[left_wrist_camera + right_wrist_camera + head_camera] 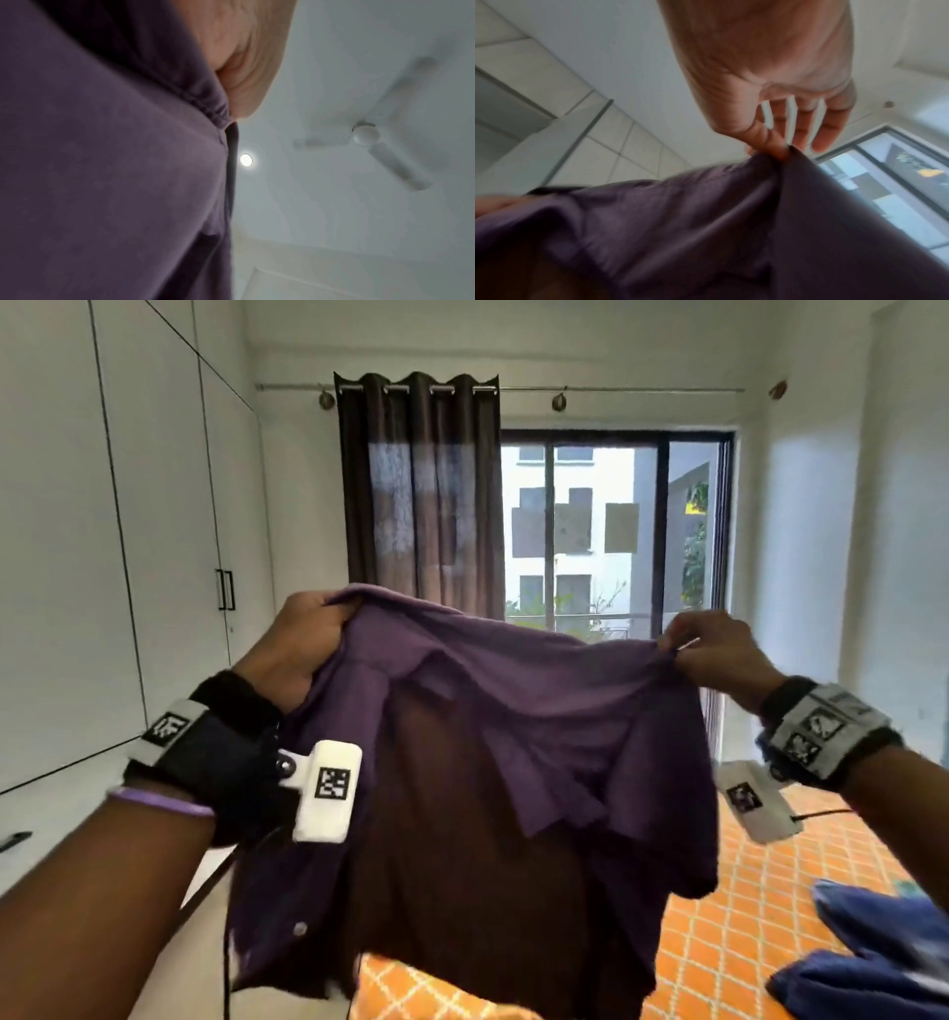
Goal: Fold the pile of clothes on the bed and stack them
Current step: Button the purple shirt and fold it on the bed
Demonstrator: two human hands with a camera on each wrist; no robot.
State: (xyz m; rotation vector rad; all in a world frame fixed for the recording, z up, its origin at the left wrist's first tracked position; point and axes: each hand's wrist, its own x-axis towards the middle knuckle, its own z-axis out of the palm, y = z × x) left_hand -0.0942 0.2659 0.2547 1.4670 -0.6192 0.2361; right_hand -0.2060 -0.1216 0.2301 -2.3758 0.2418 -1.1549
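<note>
White wardrobe doors (102, 531) fill the nine o'clock side. At twelve o'clock, a dark curtain (418, 495) hangs beside a sliding window (616, 531). Overhead: ceiling fan (366, 135), round light (246, 160).

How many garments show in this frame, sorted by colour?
Purple: 1, the purple shirt, held up by the left hand and right hand.
Blue: 1, the blue garment on the bed.
Total: 2

Blue clothes (883, 963) blurred, edge-cropped
</note>
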